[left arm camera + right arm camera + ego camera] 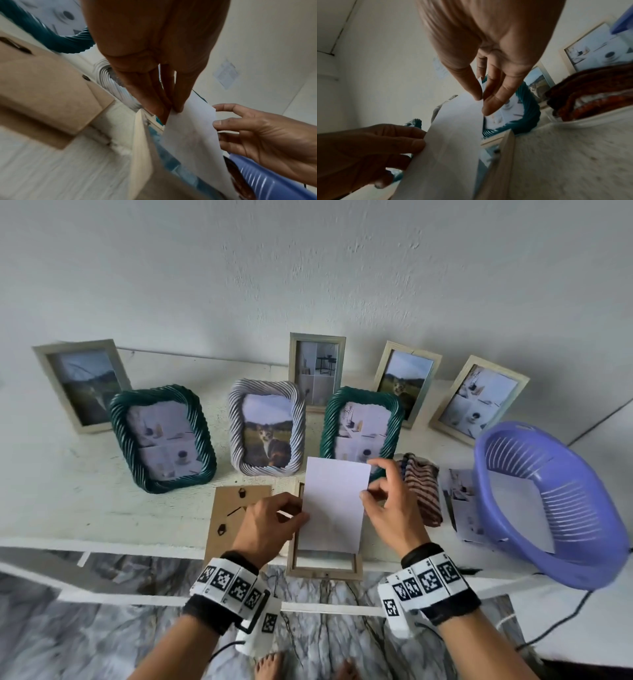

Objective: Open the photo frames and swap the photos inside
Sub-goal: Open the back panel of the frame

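A photo (335,508), its blank white back towards me, is held tilted over an open wooden frame (323,568) that lies face down at the table's front edge. My left hand (298,517) pinches the photo's left edge. My right hand (369,486) pinches its right edge near the top corner. The left wrist view shows my left hand (173,109) gripping the photo (192,135) above the frame (142,142). In the right wrist view, the thumb and forefinger of my right hand (482,102) close on the photo (453,142). The brown backing board (233,508) lies to the left.
Several framed photos stand behind: two green twisted frames (161,440) (359,422), a white twisted one (265,428) and wooden ones along the wall. To the right are a striped cloth (423,487), loose photos (459,501) and a purple basket (548,508).
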### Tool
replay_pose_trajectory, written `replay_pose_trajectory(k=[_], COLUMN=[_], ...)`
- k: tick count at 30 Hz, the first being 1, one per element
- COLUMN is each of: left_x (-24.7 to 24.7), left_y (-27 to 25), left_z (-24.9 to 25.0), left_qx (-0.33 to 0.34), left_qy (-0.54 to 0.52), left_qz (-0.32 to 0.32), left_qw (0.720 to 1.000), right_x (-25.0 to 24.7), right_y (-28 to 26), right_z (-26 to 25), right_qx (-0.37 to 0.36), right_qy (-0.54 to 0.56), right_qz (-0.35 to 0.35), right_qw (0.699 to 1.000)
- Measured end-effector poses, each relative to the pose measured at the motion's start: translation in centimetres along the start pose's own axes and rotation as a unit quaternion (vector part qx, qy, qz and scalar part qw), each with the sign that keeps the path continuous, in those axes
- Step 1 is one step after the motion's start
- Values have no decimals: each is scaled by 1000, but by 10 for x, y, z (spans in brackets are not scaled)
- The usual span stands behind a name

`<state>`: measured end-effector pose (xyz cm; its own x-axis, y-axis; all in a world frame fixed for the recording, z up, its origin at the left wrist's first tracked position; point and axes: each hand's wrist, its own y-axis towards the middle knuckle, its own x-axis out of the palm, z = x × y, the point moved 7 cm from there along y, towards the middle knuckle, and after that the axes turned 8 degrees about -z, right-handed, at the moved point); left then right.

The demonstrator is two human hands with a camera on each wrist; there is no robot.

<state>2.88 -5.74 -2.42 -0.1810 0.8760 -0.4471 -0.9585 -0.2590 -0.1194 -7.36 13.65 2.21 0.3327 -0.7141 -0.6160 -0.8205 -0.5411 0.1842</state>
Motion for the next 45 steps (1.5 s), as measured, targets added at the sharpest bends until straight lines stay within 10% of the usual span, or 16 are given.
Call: replay_pose_trajectory(k=[35,45], left_x=[12,-55], left_y=[-3,-35], left_z=[-14,-22], left_qx=[-7,-3], left_qy=[170,157], left_qz=[-48,157], left_qw=[984,975], right_x=[52,78], right_y=[-11,-9], right_z=[27,-54], right_qx=[74,-47], right_qy=[-203,-95], right_qz=[-103,-83], right_qw=[971,991])
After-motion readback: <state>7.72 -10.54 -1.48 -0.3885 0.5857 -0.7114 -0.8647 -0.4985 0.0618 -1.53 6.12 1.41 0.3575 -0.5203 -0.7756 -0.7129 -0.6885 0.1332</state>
